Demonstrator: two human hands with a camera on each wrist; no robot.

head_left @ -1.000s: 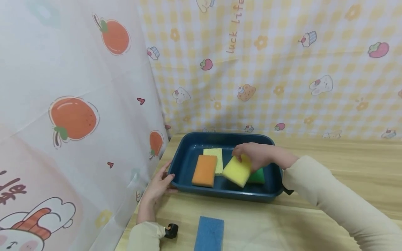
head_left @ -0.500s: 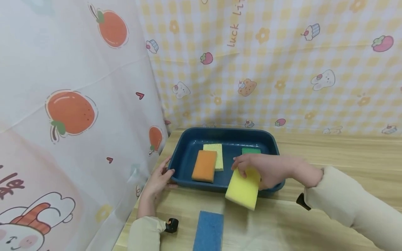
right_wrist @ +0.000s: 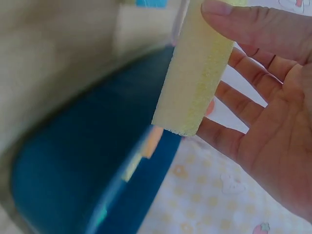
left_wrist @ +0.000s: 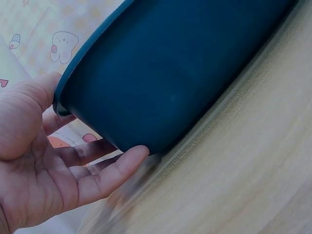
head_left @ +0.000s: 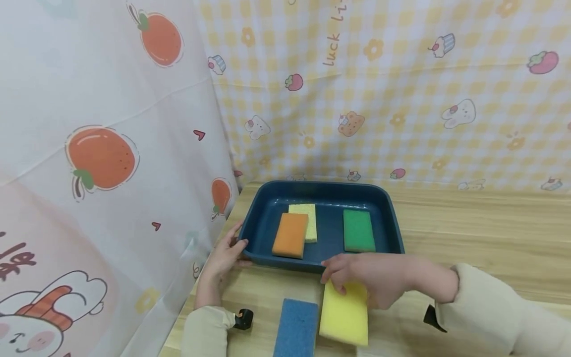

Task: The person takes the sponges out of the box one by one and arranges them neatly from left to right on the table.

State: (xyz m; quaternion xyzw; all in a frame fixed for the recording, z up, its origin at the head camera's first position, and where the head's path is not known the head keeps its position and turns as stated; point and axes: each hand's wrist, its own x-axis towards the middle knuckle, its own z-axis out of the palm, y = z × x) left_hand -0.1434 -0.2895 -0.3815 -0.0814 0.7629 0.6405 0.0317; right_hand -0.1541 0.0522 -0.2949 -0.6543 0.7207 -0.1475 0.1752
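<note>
My right hand (head_left: 370, 277) pinches a yellow sponge (head_left: 344, 317) between thumb and fingers, in front of a dark blue rectangular baking pan (head_left: 321, 186). The right wrist view shows the thumb on one face of the sponge (right_wrist: 187, 78) and fingertips behind the other. My left hand (head_left: 226, 253) grips the pan's left front corner, thumb at the rim and fingers along the wall, as the left wrist view also shows. Inside the pan an orange sponge (head_left: 290, 236) partly overlaps a pale yellow sponge (head_left: 311, 225). A green sponge (head_left: 359, 230) lies apart from them on the right.
A blue sponge (head_left: 296, 329) lies on the wooden table (head_left: 482, 223), just left of the held one. Behind the pan hangs a checked cloth (head_left: 401, 99), and a white printed cloth (head_left: 178, 124) borders the left side.
My right hand has lifted the yellow sponge out of the pan and brought it toward me, beside the blue one. The green sponge is uncovered. My left hand has stayed on the pan.
</note>
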